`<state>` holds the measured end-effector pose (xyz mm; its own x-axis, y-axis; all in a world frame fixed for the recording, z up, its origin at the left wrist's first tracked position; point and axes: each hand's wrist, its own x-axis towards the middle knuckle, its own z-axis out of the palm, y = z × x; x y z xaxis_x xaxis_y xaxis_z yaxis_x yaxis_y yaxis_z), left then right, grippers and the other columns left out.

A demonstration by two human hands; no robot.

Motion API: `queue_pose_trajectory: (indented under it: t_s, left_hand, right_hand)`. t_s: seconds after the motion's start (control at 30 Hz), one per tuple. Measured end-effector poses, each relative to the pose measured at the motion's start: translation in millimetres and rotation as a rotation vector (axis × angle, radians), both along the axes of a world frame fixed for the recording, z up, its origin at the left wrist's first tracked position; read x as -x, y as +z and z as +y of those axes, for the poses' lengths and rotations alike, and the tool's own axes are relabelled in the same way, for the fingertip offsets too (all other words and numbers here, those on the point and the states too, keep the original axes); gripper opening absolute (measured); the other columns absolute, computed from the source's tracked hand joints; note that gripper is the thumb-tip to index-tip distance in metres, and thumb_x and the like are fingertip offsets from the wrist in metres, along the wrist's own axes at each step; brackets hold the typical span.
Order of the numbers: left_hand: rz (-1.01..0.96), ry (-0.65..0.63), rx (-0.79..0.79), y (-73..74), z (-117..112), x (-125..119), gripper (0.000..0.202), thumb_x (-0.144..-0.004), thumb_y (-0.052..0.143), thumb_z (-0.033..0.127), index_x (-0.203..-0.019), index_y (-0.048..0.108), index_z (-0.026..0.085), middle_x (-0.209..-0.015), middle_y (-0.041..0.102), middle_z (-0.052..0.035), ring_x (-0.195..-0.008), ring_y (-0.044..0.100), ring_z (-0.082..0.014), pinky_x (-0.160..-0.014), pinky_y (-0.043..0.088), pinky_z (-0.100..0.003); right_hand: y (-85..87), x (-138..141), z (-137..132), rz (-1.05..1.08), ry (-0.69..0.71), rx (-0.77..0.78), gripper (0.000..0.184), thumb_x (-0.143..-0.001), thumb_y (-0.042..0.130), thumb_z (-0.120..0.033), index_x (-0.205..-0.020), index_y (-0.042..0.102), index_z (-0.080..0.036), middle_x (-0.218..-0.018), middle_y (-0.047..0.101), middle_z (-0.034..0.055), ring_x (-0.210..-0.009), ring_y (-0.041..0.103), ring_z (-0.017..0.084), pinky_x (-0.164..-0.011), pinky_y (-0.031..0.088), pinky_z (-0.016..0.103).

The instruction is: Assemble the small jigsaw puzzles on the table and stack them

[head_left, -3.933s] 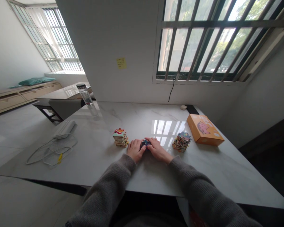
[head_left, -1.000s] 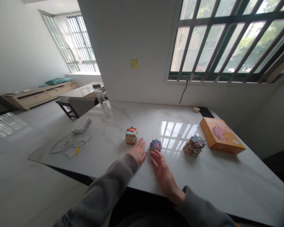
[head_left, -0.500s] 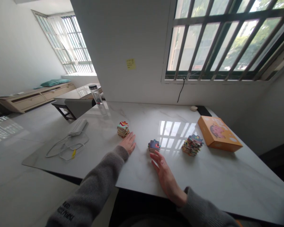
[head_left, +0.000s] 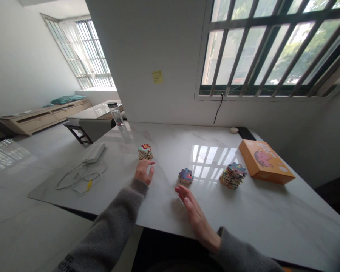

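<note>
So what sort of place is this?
Probably a room in a home or flat: there's a white marble-topped table, a low wooden drawer bench with a teal cushion, and a barred window.

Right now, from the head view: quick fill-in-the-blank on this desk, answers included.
The right hand lies closest to the ____ of the three puzzle-piece stacks.
The orange box stands to the ____ of the tallest stack.
The yellow note is stuck on the ____.

Answers: middle; right; wall.
</note>
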<state>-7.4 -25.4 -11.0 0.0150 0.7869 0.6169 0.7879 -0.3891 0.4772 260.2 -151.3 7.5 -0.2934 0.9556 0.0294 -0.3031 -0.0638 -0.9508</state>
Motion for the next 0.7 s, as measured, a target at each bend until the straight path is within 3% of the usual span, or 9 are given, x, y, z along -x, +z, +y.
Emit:
queue_pose_trajectory:
  t_s: [0.1,0.17,0.2,0.4,0.5,0.6,0.7]
  left_hand:
    - [-0.514,0.244,-0.109,9.6,9.7,13.1,0.021,-0.087,0.054,0.03,-0.102,0.064,0.02,-0.107,0.063,-0.0086,-0.107,0.056,-0.0248,-0.1,0.047,-0.039]
    - [-0.881,0.343,-0.059,12.5,25.3,21.9,0.017,-0.085,0.053,0.027,-0.097,0.063,0.02,-0.107,0.062,-0.0072,-0.109,0.056,-0.0228,-0.102,0.044,-0.037]
    - [-0.964,0.36,-0.029,13.0,33.8,25.6,0.017,-0.087,0.049,0.026,-0.096,0.062,0.02,-0.105,0.062,-0.0072,-0.108,0.057,-0.0221,-0.101,0.044,-0.037]
    - [-1.155,0.313,0.059,10.1,68.8,35.9,0.027,-0.095,0.039,0.029,-0.091,0.064,0.019,-0.101,0.067,-0.0063,-0.106,0.063,-0.0176,-0.092,0.048,-0.029]
    - [-1.254,0.266,0.12,10.1,78.7,38.1,0.036,-0.098,0.034,0.032,-0.089,0.064,0.016,-0.092,0.07,-0.0077,-0.096,0.067,-0.0177,-0.088,0.051,-0.029]
    - [-1.347,0.203,0.179,11.0,88.7,39.6,0.041,-0.099,0.031,0.037,-0.089,0.064,0.015,-0.083,0.071,-0.0085,-0.086,0.071,-0.0191,-0.082,0.054,-0.03]
    - [-1.418,0.127,0.225,11.3,97.1,38.8,0.044,-0.099,0.034,0.045,-0.092,0.065,0.014,-0.08,0.072,-0.0087,-0.083,0.072,-0.0208,-0.079,0.057,-0.032]
  right_hand:
    - [10.4,32.2,6.8,-0.041,0.011,-0.026,0.048,-0.094,0.055,-0.056,-0.136,0.058,-0.031,-0.147,0.053,0.0031,-0.141,0.042,0.025,-0.124,0.023,0.046]
    - [14.0,64.4,23.0,-0.068,-0.025,-0.041,0.048,-0.095,0.053,-0.054,-0.136,0.058,-0.029,-0.148,0.053,0.0037,-0.142,0.04,0.024,-0.124,0.022,0.044]
    - [14.7,81.9,34.8,-0.072,-0.059,-0.041,0.049,-0.095,0.051,-0.054,-0.137,0.057,-0.027,-0.147,0.052,0.005,-0.142,0.04,0.024,-0.124,0.022,0.043]
    - [6.7,162.0,127.5,-0.126,-0.32,-0.094,0.051,-0.098,0.04,-0.045,-0.14,0.049,-0.016,-0.148,0.048,0.0129,-0.139,0.041,0.023,-0.12,0.027,0.039]
    - [1.5,178.5,163.8,-0.139,-0.369,-0.073,0.052,-0.099,0.034,-0.04,-0.14,0.046,-0.011,-0.149,0.044,0.0186,-0.139,0.039,0.026,-0.12,0.025,0.043]
    - [-0.4,187.4,188.8,-0.128,-0.38,-0.096,0.049,-0.099,0.033,-0.039,-0.138,0.046,-0.013,-0.15,0.044,0.0171,-0.14,0.036,0.025,-0.119,0.024,0.043]
    - [0.4,194.9,207.3,-0.091,-0.337,-0.145,0.048,-0.1,0.028,-0.043,-0.133,0.049,-0.016,-0.139,0.055,0.0141,-0.135,0.042,0.024,-0.115,0.03,0.043]
